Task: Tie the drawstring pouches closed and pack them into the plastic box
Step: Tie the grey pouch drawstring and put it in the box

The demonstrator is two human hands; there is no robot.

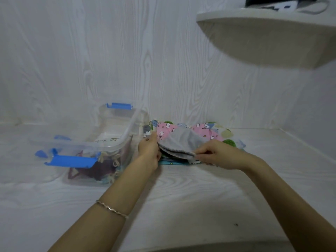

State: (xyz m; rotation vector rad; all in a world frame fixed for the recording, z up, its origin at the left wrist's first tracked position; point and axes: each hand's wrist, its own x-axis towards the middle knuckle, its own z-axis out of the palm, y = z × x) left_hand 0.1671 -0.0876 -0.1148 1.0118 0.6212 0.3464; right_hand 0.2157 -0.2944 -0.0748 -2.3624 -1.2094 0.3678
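Grey fabric marks the pouch now being handled: the grey pouch (181, 142) is lifted slightly off a pile of printed pouches (167, 129), pink with stars and green-patterned among them. The pile lies on the white wood-grain surface (181, 197) close to the back wall (109, 51). The grey pouch's near edge shows two layers with a dark gap between them. It hides the middle of the pile, so the number of pouches beneath cannot be told.

Just left of the pile stands the clear plastic box (127, 128), uncovered, with a blue latch (119, 105) at its far end. Inside, at the near end, lie dark maroon pouches (98, 168) with cream drawstrings (115, 162) knotted. A clear lid (47, 142) with blue clips sits against the box's left side; how it rests is unclear through the plastic. High on the right a white shelf (263, 37) juts from the wall, carrying a dark object (272, 1).

The left hand (149, 151), with a thin bracelet (112, 210) on that wrist, curls its fingers round the grey pouch's left edge, thumb raised beside the pink print. The right hand (216, 156) pinches the pouch's near right corner between thumb and fingertips, the other fingers bent loosely under.
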